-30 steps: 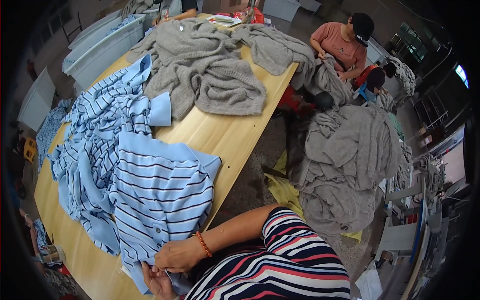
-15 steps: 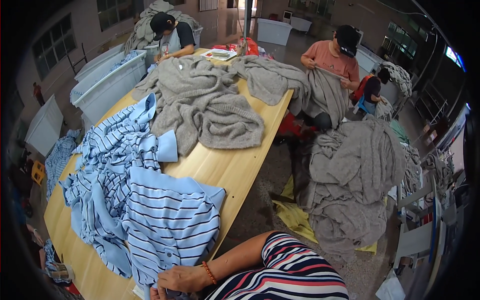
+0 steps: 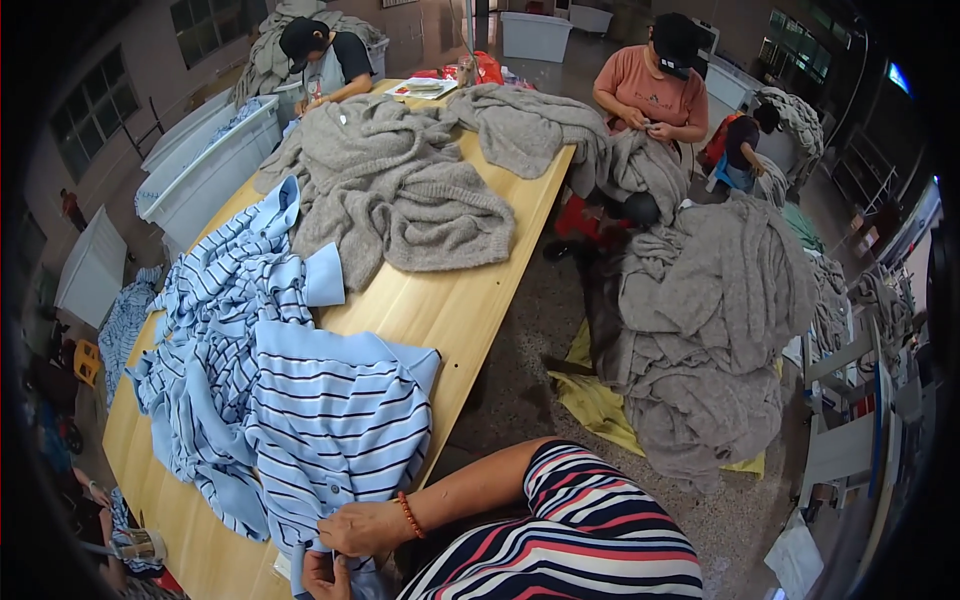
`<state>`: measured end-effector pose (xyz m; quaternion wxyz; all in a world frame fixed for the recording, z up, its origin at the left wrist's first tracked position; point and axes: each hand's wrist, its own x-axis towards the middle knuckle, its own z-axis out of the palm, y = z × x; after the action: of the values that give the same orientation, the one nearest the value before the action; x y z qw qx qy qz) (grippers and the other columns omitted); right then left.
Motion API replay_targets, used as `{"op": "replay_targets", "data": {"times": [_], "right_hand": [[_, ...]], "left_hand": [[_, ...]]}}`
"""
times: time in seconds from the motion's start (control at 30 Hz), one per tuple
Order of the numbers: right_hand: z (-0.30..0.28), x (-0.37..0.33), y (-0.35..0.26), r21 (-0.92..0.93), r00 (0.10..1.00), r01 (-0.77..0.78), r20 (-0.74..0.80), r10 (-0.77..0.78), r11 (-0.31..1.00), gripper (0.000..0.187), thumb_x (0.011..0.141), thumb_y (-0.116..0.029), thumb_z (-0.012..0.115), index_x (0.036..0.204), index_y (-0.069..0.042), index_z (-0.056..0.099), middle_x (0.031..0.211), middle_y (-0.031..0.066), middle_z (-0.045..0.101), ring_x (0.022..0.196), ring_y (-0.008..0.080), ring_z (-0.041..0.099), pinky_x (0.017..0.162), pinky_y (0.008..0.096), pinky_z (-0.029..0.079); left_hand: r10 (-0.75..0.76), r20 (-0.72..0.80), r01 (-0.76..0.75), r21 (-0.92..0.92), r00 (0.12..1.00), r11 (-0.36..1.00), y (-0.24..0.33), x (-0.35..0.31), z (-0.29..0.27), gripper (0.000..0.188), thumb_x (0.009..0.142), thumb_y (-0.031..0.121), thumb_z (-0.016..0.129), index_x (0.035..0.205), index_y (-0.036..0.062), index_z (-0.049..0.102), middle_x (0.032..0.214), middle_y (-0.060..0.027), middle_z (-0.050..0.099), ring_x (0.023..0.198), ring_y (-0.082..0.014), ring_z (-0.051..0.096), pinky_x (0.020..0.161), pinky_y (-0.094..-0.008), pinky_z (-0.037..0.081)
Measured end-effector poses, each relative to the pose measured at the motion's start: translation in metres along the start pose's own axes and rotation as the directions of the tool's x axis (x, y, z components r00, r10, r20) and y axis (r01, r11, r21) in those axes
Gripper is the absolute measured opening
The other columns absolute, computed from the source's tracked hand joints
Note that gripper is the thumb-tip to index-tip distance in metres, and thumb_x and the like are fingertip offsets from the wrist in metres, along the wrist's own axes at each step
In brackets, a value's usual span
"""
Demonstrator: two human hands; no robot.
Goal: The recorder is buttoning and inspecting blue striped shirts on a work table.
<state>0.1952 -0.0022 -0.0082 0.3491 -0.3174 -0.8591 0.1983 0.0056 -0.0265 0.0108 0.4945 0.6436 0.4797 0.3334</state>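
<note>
A light blue knit top [image 3: 345, 425] with dark and white stripes lies on the near part of the wooden table, its wide plain blue band pointing away from me. Small buttons show near its lower end. My right hand [image 3: 362, 527], with a beaded bracelet at the wrist, has its fingers closed on the top's near edge. Just below it, my left hand [image 3: 326, 576] pinches the same edge, partly cut off by the picture's lower rim. Anything small between the fingertips is hidden. More striped knit garments [image 3: 215, 370] lie crumpled on the left.
Grey knit garments [image 3: 390, 190] cover the far part of the table [image 3: 440, 310]. On the right, a tall grey pile [image 3: 710, 300] stands over yellow cloth [image 3: 590, 415]. Two people in black caps handle garments across the table. White bins [image 3: 215, 170] stand at the left.
The view has shifted slightly, and more of my left hand shows below the right. Both hands stay at the top's near edge. The person in pink has gathered the grey garment closer.
</note>
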Motion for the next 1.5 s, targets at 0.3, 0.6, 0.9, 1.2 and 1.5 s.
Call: {"op": "replay_targets", "data": {"times": [0.3, 0.6, 0.9, 1.2, 1.5], "right_hand": [[0.008, -0.006, 0.018, 0.088, 0.994, 0.002, 0.108, -0.012, 0.996, 0.012, 0.077, -0.009, 0.057, 0.077, 0.003, 0.056, 0.079, 0.0188, 0.056, 0.077, 0.0360, 0.060, 0.068, 0.0402, 0.048], [0.018, -0.012, 0.025, 0.211, 0.996, 0.046, -0.085, -0.028, 0.976, 0.009, 0.062, -0.008, 0.061, 0.059, 0.000, 0.058, 0.068, 0.0213, 0.058, 0.074, 0.0385, 0.059, 0.069, 0.0426, 0.047], [0.014, -0.005, 0.042, 0.056, 0.982, 0.125, 0.133, -0.131, 0.991, 0.013, 0.063, -0.014, 0.060, 0.063, -0.001, 0.062, 0.070, 0.0213, 0.060, 0.073, 0.0372, 0.060, 0.067, 0.0421, 0.049], [-0.008, 0.002, 0.029, 0.461, 0.984, -0.153, -0.013, 0.179, 0.874, 0.024, 0.067, -0.021, 0.066, 0.068, 0.002, 0.059, 0.061, 0.0194, 0.058, 0.062, 0.0343, 0.060, 0.057, 0.0406, 0.046], [-0.029, 0.016, 0.027, -0.051, 0.987, -0.130, 0.093, 0.135, 0.990, 0.011, 0.075, -0.012, 0.063, 0.082, -0.004, 0.058, 0.094, 0.0127, 0.059, 0.079, 0.0322, 0.060, 0.069, 0.0377, 0.050]], "left_hand": [[0.099, -0.019, -0.086, 0.357, 0.995, 0.930, -0.024, -0.003, 0.002, 0.024, 0.098, 0.016, 0.049, 0.082, -0.0007, 0.055, 0.072, -0.0073, 0.055, 0.067, -0.0131, 0.048, 0.059, -0.0273, 0.040], [0.143, 0.051, -0.152, 0.395, 0.988, 0.906, -0.013, -0.005, 0.005, 0.022, 0.098, 0.015, 0.051, 0.083, 0.0001, 0.055, 0.072, -0.0058, 0.051, 0.067, -0.0128, 0.045, 0.059, -0.0271, 0.040], [0.250, 0.042, -0.248, 0.350, 0.967, 0.903, -0.036, 0.012, 0.010, 0.015, 0.093, 0.005, 0.050, 0.079, 0.0011, 0.047, 0.071, -0.0005, 0.041, 0.066, -0.0088, 0.038, 0.057, -0.0239, 0.032], [-0.076, 0.075, 0.091, -0.209, 0.994, 0.974, -0.019, 0.025, 0.000, 0.014, 0.094, 0.016, 0.057, 0.090, 0.0020, 0.057, 0.085, 0.0001, 0.059, 0.075, -0.0051, 0.049, 0.068, -0.0196, 0.039], [-0.079, -0.118, 0.099, 0.176, 0.990, 0.979, 0.014, -0.005, -0.007, 0.018, 0.084, 0.017, 0.065, 0.090, 0.0011, 0.061, 0.075, -0.0027, 0.057, 0.068, -0.0106, 0.047, 0.060, -0.0282, 0.040]]}}
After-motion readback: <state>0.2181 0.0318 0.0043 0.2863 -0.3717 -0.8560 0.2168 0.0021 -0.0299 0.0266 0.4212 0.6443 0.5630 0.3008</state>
